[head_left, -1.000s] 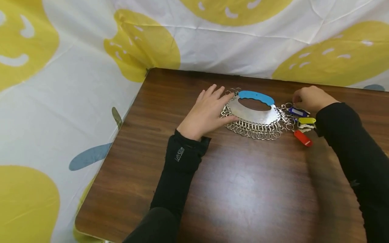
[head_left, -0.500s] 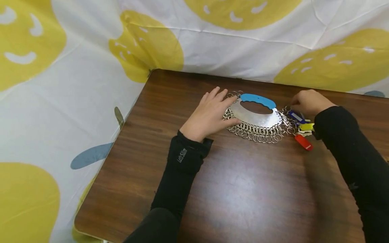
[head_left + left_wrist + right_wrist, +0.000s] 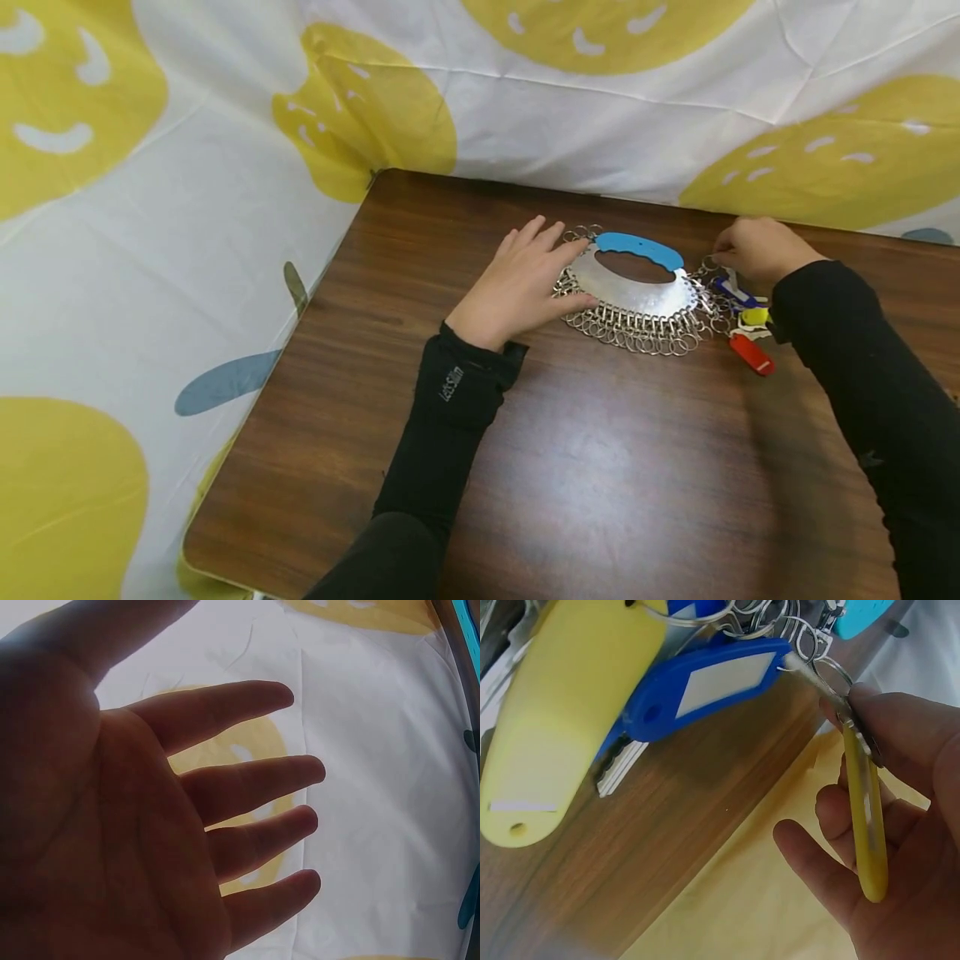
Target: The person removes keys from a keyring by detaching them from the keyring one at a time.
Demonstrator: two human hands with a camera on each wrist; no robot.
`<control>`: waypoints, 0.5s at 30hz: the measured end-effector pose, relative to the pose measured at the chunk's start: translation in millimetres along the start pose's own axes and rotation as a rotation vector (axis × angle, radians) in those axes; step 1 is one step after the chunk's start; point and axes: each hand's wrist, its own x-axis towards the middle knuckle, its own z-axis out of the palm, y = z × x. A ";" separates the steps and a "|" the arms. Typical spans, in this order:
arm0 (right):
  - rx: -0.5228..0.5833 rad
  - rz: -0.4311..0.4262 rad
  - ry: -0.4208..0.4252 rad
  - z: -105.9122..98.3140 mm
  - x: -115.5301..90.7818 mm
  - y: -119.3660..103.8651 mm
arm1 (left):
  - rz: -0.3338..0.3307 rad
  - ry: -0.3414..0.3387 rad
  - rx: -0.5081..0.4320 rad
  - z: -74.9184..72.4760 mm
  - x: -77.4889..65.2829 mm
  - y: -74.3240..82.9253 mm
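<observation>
A crescent-shaped metal key holder (image 3: 626, 292) with a blue grip (image 3: 640, 248) lies on the table, many split rings along its curved edge. My left hand (image 3: 521, 287) is spread at its left end, with thumb and index finger over the rings; contact cannot be told. In the left wrist view, the left palm (image 3: 135, 825) holds nothing. At the holder's right end my right hand (image 3: 765, 248) pinches a split ring (image 3: 834, 673) between thumb and finger. A key (image 3: 817, 682) and a yellow key tag (image 3: 866, 817) hang there, in front of the palm.
Beside the right hand lie a blue key tag (image 3: 735, 293), another yellow key tag (image 3: 754, 317) and a red key tag (image 3: 752, 354), with keys among them. A white cloth (image 3: 562, 125) with yellow fruit shapes hangs along the back and left table edges (image 3: 285, 342).
My right hand has shifted slightly left at the rings, and the tags near it have turned a little. My left hand keeps its pose. The head view has shifted slightly.
</observation>
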 end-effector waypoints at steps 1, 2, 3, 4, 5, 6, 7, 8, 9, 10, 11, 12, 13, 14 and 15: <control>0.001 0.002 0.000 0.2 -0.6 0.2 | 0.002 0.000 0.001 0.0 0.3 0.3; 0.003 0.003 -0.002 0.6 -1.0 0.7 | 0.002 -0.002 0.000 0.0 0.7 0.6; 0.003 0.005 -0.002 1.3 -1.6 0.8 | 0.003 -0.003 0.000 0.1 1.0 0.9; 0.006 0.007 -0.004 2.2 -2.0 1.0 | 0.004 -0.005 -0.001 0.1 1.3 1.3; 0.008 0.004 -0.006 3.3 -2.3 1.3 | 0.004 -0.008 -0.001 0.0 1.5 1.6; 0.009 0.000 -0.012 4.7 -2.9 1.8 | 0.005 -0.011 -0.002 0.0 1.8 1.9; 0.012 -0.004 -0.017 6.2 -3.4 1.8 | 0.006 -0.014 -0.002 0.0 2.1 2.2; 0.015 -0.013 -0.020 7.5 -4.0 1.5 | 0.006 -0.016 -0.002 0.0 2.3 2.6; 0.018 -0.023 -0.020 8.7 -4.3 0.3 | 0.006 -0.020 -0.002 0.1 2.5 2.8; 0.021 -0.033 -0.021 9.5 -4.5 -0.9 | 0.007 -0.022 0.000 0.2 2.7 3.0; 0.021 -0.045 -0.020 10.2 -4.7 -2.3 | 0.008 -0.024 0.001 0.4 3.1 3.1; 0.020 -0.056 -0.018 10.8 -5.2 -3.7 | 0.010 -0.025 0.001 0.7 3.5 3.3; 0.019 -0.067 -0.013 11.1 -5.6 -5.6 | 0.013 -0.027 0.006 0.9 3.8 3.4; 0.015 -0.082 -0.009 11.1 -6.3 -6.9 | 0.016 -0.027 0.008 1.2 4.3 3.6; 0.011 -0.096 -0.003 11.1 -7.0 -8.5 | 0.019 -0.031 0.010 1.7 5.0 3.8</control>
